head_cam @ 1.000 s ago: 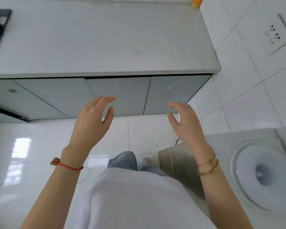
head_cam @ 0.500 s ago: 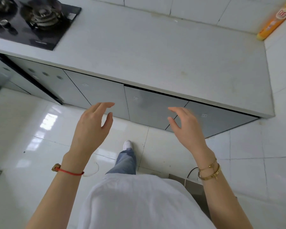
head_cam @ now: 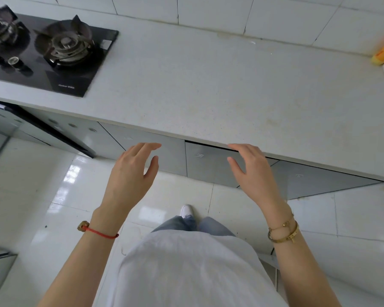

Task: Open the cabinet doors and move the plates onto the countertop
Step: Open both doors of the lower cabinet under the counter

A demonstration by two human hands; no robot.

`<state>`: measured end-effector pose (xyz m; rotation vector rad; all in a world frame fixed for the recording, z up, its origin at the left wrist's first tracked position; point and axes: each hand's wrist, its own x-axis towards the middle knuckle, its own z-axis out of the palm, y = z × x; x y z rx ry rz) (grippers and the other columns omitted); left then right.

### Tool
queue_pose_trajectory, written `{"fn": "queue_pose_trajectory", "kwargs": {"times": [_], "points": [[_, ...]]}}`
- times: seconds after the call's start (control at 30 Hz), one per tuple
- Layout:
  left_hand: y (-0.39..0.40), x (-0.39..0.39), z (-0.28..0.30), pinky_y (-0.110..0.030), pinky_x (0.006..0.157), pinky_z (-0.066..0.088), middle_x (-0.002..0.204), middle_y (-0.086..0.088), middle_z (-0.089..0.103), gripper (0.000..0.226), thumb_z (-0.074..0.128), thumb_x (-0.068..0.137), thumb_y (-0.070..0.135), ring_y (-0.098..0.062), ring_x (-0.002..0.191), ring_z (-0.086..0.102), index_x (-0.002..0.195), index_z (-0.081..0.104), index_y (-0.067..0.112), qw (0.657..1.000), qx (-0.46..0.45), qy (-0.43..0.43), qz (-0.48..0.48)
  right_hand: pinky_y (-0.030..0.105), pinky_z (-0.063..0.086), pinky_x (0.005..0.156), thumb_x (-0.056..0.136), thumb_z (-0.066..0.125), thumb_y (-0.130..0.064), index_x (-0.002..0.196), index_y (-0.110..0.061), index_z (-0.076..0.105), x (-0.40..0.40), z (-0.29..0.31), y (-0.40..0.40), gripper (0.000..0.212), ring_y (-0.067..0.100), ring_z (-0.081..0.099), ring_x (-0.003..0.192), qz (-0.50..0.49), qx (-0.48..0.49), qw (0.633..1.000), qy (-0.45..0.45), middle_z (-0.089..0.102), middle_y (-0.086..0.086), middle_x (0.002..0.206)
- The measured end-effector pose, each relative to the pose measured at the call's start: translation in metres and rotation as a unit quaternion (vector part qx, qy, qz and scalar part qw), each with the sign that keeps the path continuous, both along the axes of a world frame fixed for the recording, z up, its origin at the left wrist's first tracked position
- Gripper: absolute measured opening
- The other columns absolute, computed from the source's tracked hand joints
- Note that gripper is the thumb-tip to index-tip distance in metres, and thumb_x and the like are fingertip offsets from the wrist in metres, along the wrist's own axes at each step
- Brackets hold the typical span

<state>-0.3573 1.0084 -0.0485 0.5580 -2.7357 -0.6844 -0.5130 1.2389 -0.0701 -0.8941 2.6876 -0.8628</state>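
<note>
step: we reach for flat grey cabinet doors [head_cam: 206, 165], all closed.
hands: left [head_cam: 129, 176] & right [head_cam: 253, 173] spread, empty.
next: we'd grip door edges under pale speckled stone desk [head_cam: 208, 89], pull.

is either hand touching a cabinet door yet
No, the left hand and right hand hover open before the shut cabinet doors, holding nothing.
</note>
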Motion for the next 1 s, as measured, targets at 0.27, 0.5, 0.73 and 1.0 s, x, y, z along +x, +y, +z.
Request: {"fn": "queue_pose_trajectory", "kwargs": {"times": [0.27,0.5,0.73,1.0], "points": [[-0.009,0.003,-0.008,-0.043,0.09,0.054,0.115,-0.003,0.068,0.027,0.055,0.095,0.012,-0.025,0.105,0.065,0.121,0.063,0.01,1.0,0.004,-0.015,-0.012,0.029,0.037,0.106,0.098,0.052,-0.023,0.13,-0.016,0.056,0.001,-0.002,-0.003,0.033,0.015,0.048,0.122,-0.005,0.006,1.0,0.011,0.06,-0.002,0.127],[-0.007,0.016,-0.02,-0.041,0.088,0.053,0.115,-0.001,0.067,0.027,0.053,0.096,0.015,-0.024,0.105,0.064,0.121,0.062,0.013,1.0,-0.008,-0.018,0.011,0.031,0.037,0.107,0.098,0.053,-0.022,0.129,-0.014,0.057,0.006,-0.01,0.006,0.033,0.018,0.048,0.123,0.026,0.027,0.999,0.013,0.06,0.0,0.128],[-0.014,0.016,-0.059,-0.042,0.089,0.053,0.116,-0.002,0.067,0.028,0.053,0.096,0.015,-0.024,0.106,0.064,0.121,0.062,0.012,1.0,-0.007,-0.013,0.005,0.033,0.039,0.107,0.098,0.052,-0.023,0.13,-0.014,0.057,0.011,-0.052,0.005,0.033,0.018,0.049,0.123,0.009,0.034,0.999,0.018,0.059,0.001,0.128],[-0.031,-0.009,-0.2,-0.041,0.089,0.052,0.118,-0.001,0.066,0.028,0.052,0.097,0.015,-0.022,0.107,0.063,0.123,0.061,0.012,0.999,-0.035,0.021,0.004,0.025,0.034,0.105,0.098,0.052,-0.022,0.13,-0.014,0.056,-0.007,-0.191,-0.03,0.034,0.017,0.049,0.122,0.013,-0.008,0.998,0.06,0.059,0.002,0.126]]}}
